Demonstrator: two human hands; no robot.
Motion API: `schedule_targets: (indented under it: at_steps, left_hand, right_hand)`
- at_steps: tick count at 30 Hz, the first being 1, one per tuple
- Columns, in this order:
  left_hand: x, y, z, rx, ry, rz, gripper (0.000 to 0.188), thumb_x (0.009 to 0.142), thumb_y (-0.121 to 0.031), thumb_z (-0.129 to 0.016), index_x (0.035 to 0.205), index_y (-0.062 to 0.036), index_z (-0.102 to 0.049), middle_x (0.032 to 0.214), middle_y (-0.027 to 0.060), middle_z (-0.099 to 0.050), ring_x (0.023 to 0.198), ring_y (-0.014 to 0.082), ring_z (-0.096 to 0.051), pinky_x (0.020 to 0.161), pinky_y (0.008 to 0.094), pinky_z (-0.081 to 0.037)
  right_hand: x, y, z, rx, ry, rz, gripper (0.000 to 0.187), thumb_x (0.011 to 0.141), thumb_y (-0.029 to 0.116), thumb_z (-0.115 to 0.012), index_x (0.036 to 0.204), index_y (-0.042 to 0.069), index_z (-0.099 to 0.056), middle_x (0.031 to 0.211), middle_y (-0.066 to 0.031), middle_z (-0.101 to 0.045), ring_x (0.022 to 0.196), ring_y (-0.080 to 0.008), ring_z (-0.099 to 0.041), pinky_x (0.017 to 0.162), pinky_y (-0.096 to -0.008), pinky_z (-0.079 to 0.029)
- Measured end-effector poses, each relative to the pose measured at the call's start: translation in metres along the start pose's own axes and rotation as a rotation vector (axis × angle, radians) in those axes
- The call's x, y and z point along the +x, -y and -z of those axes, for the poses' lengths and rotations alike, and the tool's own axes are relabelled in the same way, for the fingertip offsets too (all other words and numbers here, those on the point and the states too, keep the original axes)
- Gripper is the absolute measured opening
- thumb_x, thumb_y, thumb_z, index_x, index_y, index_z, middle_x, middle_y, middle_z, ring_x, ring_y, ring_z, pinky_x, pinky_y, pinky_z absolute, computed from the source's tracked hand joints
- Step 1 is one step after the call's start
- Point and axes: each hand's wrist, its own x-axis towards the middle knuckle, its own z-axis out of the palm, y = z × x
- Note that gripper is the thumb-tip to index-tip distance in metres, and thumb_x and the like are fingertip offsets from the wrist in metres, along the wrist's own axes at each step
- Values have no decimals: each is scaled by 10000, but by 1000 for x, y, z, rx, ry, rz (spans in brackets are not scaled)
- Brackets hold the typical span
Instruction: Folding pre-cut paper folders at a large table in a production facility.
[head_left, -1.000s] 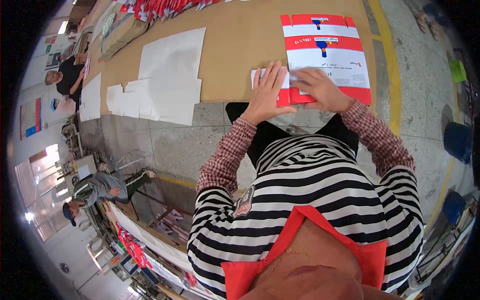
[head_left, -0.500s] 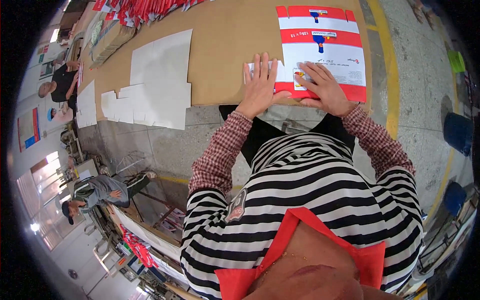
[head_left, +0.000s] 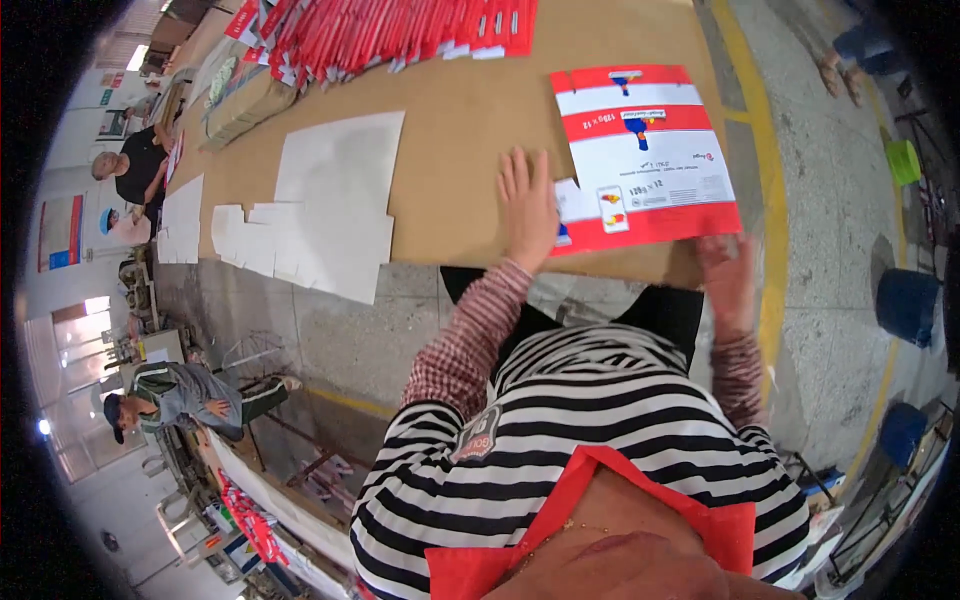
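Observation:
A flat red and white printed carton blank (head_left: 665,165) with blue figures lies near the table's front right corner. My left hand (head_left: 530,210) lies flat against its left edge, fingers stretched out over the brown tabletop. Part of the blank's small left flap shows beside my left palm. My right hand (head_left: 728,285) is at the blank's near right corner, below the red border. Motion smears the right fingers, and whether they grip the edge is unclear.
Plain greyish-white cardboard sheets (head_left: 335,200) lie to the left, overhanging the front edge of the brown table (head_left: 460,120). Many folded red cartons (head_left: 390,30) are packed at the back. A bundled stack (head_left: 250,105) stands at the back left. Other people are farther left.
My right hand has come off the top of the carton blank and moved toward me to its near right corner. My left hand stays by the left edge, and the view has shifted.

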Motion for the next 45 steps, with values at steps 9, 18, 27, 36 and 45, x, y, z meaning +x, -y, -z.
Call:
schedule_targets:
  at_steps: [9, 18, 27, 36, 45]
  left_hand:
    - [-66, -8, 44, -384, -244, 83, 615, 899, -184, -490, 1432, 8, -251, 1512, 247, -123, 1403, 421, -76, 1127, 511, -69]
    - [-137, 175, 184, 589, -43, 412, 684, 647, -393, -786, 1181, -69, -509, 1193, 153, -495, 1186, 378, -398, 996, 496, -294]
    - [-126, 223, 226, 483, -28, -145, 183, 813, -154, -614, 983, -86, -601, 931, 82, -624, 906, 277, -576, 838, 426, -426]
    - [-15, -57, 146, 120, 578, -528, 329, 759, -341, -639, 960, -82, -611, 826, 99, -629, 793, 274, -620, 680, 424, -465]
    - [-60, -35, 25, -151, 333, -560, 427, 759, -237, -703, 1112, -47, -557, 1100, 97, -584, 1051, 246, -527, 855, 415, -429]
  right_hand:
    - [91, 16, -36, -918, 269, -251, 610, 836, -16, -565, 1389, 78, -325, 1244, -99, -542, 1072, -187, -557, 933, -345, -457]
    - [453, -32, -88, -1487, 149, 492, 512, 793, 26, -614, 1284, 89, -481, 1007, -117, -644, 854, -234, -625, 713, -378, -527]
    - [400, -125, -129, -1590, 183, 579, 405, 869, 258, -601, 1207, 40, -558, 1062, -211, -615, 945, -353, -622, 764, -430, -497]
    - [43, -48, -115, -1753, 1200, 825, 521, 706, 185, -713, 1204, 134, -568, 1228, -80, -567, 1260, -310, -424, 1077, -542, -238]
    - [-11, 73, 18, -2101, 521, 663, 460, 604, 150, -770, 1039, 77, -641, 1003, -63, -667, 1048, -282, -557, 949, -449, -369]
